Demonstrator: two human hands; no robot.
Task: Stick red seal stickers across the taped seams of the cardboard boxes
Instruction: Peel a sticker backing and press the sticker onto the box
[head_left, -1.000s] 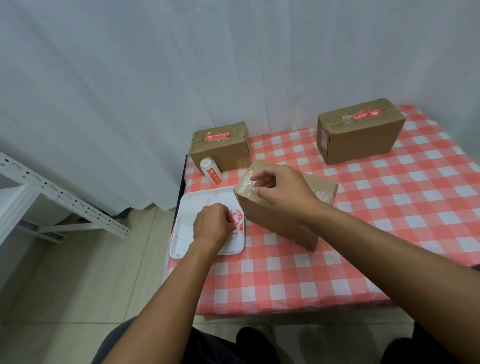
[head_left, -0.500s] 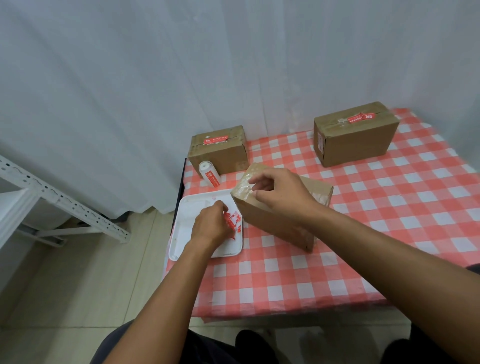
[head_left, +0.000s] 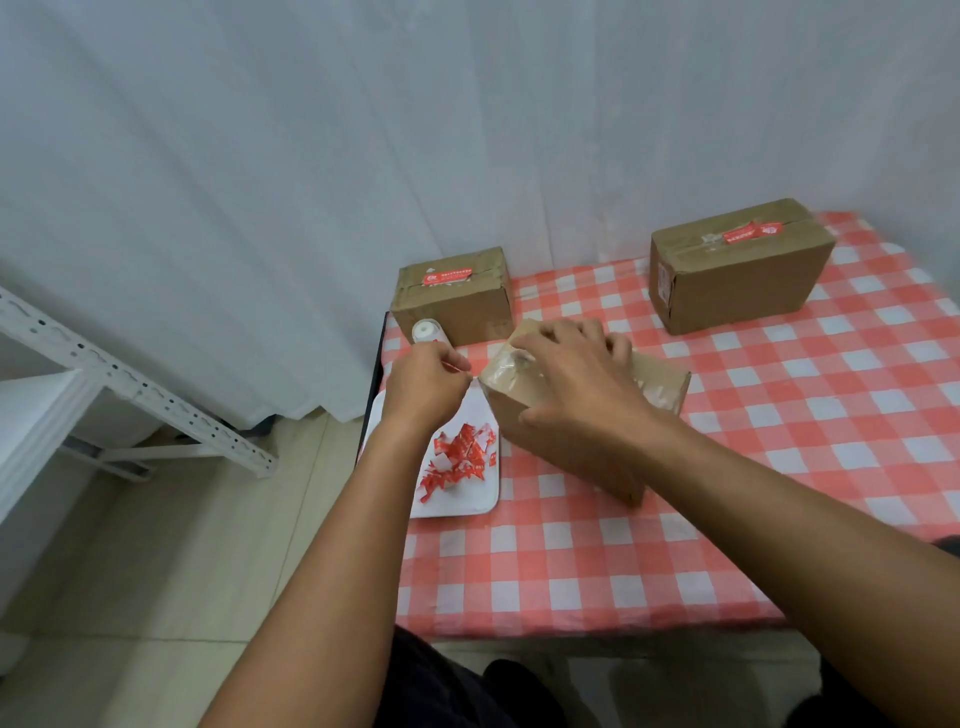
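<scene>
On the checkered surface (head_left: 727, 467), two sealed cardboard boxes (head_left: 740, 267) are placed at the far edge, near a white curtain (head_left: 363, 156). A white tray (head_left: 467, 499) with loose red seal stickers (head_left: 457, 460) lies just beside the near box (head_left: 571, 441). This box is gripped from above by the right hand (head_left: 576, 379); its long axis runs from far-left to near-right. One sticker (head_left: 467, 370) is pinched by the left hand (head_left: 426, 384), above the tray.
</scene>
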